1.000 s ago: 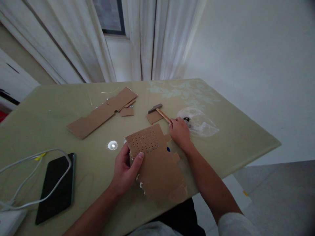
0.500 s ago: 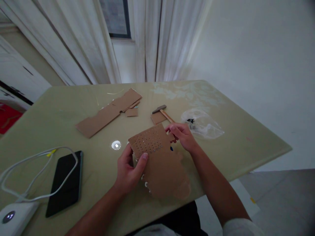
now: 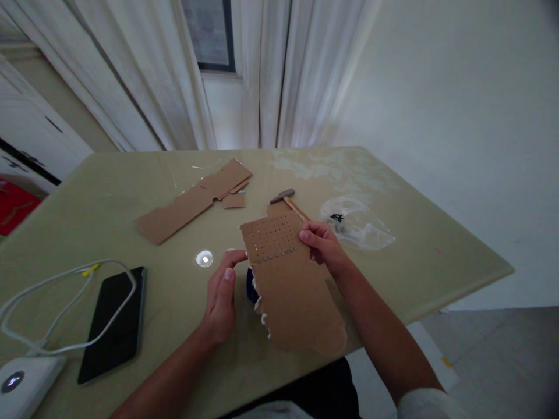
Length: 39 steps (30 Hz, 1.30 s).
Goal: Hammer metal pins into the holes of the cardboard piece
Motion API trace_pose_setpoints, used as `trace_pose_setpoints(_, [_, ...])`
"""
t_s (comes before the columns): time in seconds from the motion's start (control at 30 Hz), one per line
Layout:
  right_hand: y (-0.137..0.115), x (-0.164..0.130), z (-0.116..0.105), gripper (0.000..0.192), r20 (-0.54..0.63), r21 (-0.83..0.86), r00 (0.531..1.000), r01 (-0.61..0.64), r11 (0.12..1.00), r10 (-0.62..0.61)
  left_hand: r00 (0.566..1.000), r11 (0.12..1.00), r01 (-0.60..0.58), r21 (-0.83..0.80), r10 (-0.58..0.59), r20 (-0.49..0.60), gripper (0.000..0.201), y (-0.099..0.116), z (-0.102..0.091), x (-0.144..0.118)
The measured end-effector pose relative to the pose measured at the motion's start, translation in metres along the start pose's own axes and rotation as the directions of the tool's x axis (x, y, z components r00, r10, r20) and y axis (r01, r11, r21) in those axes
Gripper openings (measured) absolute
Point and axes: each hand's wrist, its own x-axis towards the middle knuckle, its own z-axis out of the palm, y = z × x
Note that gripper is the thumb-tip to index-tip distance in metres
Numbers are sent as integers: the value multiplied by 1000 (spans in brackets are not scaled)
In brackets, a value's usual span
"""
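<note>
Table, pale green under white curtains: your right hand pinches perforated cardboard, left hand fingers loosely spread at nine o'clock.

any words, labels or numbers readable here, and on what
None can be read.
The perforated cardboard sheet between the left hand and right hand shows only rows of holes.
The phone screen is dark.
The dark mark in the plastic bag is too small to read.
</note>
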Motion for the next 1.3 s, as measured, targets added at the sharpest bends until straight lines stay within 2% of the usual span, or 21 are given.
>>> trace_pose_setpoints(0.07, [1, 2, 0, 56, -41, 5, 999, -35, 999, 36, 990, 983, -143, 112, 143, 13, 40, -1, 0, 3])
trace_pose_setpoints(0.13, [1, 3, 0, 58, -69, 4, 995, -68, 998, 68, 961, 942, -277, 187, 276, 31, 25, -6, 0, 7])
trace_pose_setpoints(0.23, [1, 3, 2, 61, -77, 10, 991, -107, 994, 107, 881, 850, -468, 241, 470, 49, 15, -17, -3, 13])
trace_pose_setpoints(0.3, [-1, 1, 3, 60, -50, 27, 991, -121, 992, 122, 840, 794, -533, 292, 538, 68, 8, -22, -6, 16])
trace_pose_setpoints(0.47, [-8, -8, 4, 60, 29, 147, 988, -152, 977, 149, 779, 701, -612, 366, 614, 126, 5, -22, -8, 14])
trace_pose_setpoints(0.67, [-10, -13, 7, 61, 126, 166, 969, -230, 959, 211, 720, 610, -679, 408, 661, 210, 8, -16, -4, 10])
trace_pose_setpoints(0.87, [-11, -12, 10, 69, 132, 129, 970, -219, 967, 202, 739, 633, -659, 407, 644, 196, 9, -10, -2, 8])
trace_pose_setpoints(1.3, [-12, -14, 8, 68, 117, 14, 974, -199, 980, 196, 708, 597, -682, 422, 683, 178, 15, -7, 0, 5])
